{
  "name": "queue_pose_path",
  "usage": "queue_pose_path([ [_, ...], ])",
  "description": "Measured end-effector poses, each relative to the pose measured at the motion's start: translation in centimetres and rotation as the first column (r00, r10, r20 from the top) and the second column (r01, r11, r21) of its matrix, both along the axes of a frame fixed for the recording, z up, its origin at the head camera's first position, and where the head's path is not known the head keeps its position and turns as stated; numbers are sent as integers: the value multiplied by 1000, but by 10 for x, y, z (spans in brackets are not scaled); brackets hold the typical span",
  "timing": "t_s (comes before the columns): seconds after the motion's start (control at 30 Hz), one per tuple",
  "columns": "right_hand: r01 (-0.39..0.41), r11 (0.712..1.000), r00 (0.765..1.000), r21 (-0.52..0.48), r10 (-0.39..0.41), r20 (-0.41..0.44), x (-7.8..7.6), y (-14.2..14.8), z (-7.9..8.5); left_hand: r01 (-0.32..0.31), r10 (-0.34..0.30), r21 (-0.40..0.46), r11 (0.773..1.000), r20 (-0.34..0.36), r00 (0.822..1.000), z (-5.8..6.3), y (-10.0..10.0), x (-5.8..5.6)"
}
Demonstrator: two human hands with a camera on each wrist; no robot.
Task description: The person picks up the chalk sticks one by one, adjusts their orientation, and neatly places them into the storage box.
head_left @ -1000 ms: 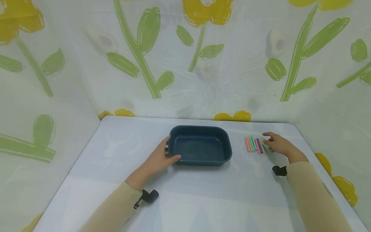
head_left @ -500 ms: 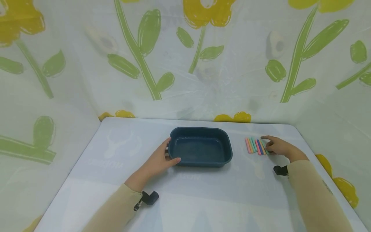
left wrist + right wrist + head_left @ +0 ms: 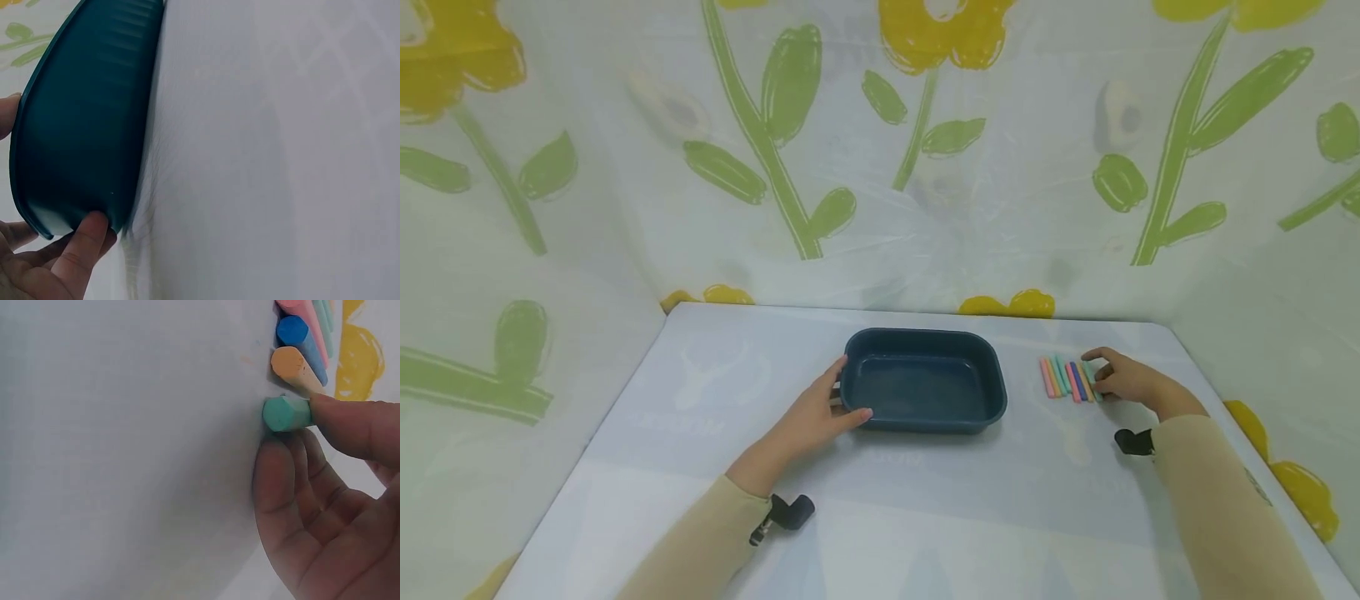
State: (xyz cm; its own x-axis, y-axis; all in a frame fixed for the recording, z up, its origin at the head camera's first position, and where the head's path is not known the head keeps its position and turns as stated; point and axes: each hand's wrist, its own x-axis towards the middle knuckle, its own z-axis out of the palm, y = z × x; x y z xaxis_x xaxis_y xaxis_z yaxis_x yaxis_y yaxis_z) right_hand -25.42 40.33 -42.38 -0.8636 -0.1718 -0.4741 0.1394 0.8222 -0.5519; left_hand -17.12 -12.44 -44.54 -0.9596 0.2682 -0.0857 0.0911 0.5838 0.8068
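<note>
A dark teal rectangular basin (image 3: 917,423) stands on the table, with nothing inside it. My left hand (image 3: 808,418) holds its left end, the thumb at the near rim and the fingers against the outer end wall; the left wrist view shows fingertips (image 3: 94,224) on that wall. To the right of the basin lies a row of coloured chalk sticks (image 3: 1050,377). At the row's right end my right hand (image 3: 1131,385) pinches a green chalk stick (image 3: 286,414) between thumb and fingers. Beside it are an orange chalk (image 3: 290,364) and a blue chalk (image 3: 294,331).
The white table (image 3: 940,517) has faint printed patterns. Flower-printed sheeting (image 3: 880,233) rises behind it and along both sides. Black wrist cameras (image 3: 792,512) sit at both sleeve cuffs.
My right hand has come down onto the right end of the chalk row, and its fingers have closed on the green stick. The left hand and basin stay in place.
</note>
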Motion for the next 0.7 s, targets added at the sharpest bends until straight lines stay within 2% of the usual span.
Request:
queue_pose_path([
  [0.13, 38, 999, 999, -32, -38, -19, 5, -1, 0, 1, -1, -3, 1000, 1, 1000, 2, 0, 0],
  [0.37, 50, 996, 996, -78, -56, -70, 15, 1, 3, 3, -3, -17, 1000, 0, 1000, 4, 1, 1],
  [0.5, 61, 991, 996, -122, -68, -59, 19, 1, 5, 2, -2, -25, 1000, -2, 1000, 4, 0, 1],
  [0.7, 109, 969, 992, -222, -121, -43, 31, -6, 18, 5, -5, -14, 1000, 9, 1000, 3, -1, 1],
])
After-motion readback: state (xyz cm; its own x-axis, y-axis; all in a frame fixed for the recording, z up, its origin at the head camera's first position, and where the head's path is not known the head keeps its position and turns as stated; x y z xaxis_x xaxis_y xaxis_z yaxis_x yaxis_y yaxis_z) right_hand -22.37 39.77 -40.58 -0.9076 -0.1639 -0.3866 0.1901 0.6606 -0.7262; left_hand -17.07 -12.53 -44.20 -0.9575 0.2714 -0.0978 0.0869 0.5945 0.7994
